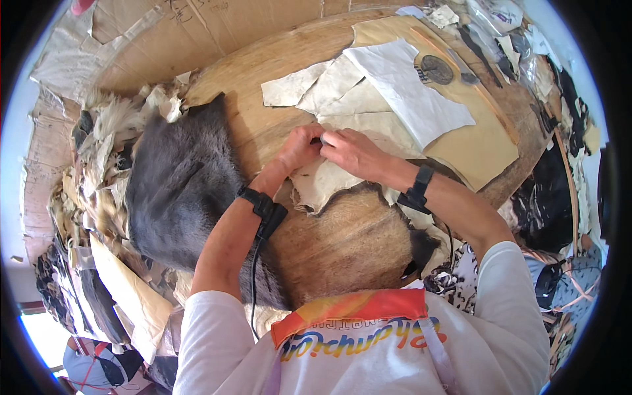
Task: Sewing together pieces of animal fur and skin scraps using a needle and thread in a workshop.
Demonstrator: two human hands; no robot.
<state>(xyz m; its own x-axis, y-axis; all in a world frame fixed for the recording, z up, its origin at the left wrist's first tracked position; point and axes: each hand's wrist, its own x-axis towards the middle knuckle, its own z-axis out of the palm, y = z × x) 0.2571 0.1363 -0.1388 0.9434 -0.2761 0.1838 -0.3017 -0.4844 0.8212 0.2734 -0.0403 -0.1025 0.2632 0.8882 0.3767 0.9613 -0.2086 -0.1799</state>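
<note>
Both hands meet at the middle of a wooden table, over a cream-coloured piece of hide (326, 181) with a dark, furry lower edge. My left hand (303, 147) has its fingers closed at the hide's upper left part. My right hand (355, 154) is closed close beside it, fingertips almost touching the left ones. A small dark spot shows between the fingertips; what it is cannot be made out. Left of my left forearm lies a dark grey-brown fur pelt (181, 178), fur side up. Beyond the hands spread more pale hide pieces (342, 89).
A white sheet (408, 92) and a tan paper pattern (490, 155) lie at the far right, with a wooden strip (484, 95) and a round dark disc (436, 69) on it. Fur scraps (99, 178) heap at the left; cardboard (217, 33) stands behind the wooden table (336, 243).
</note>
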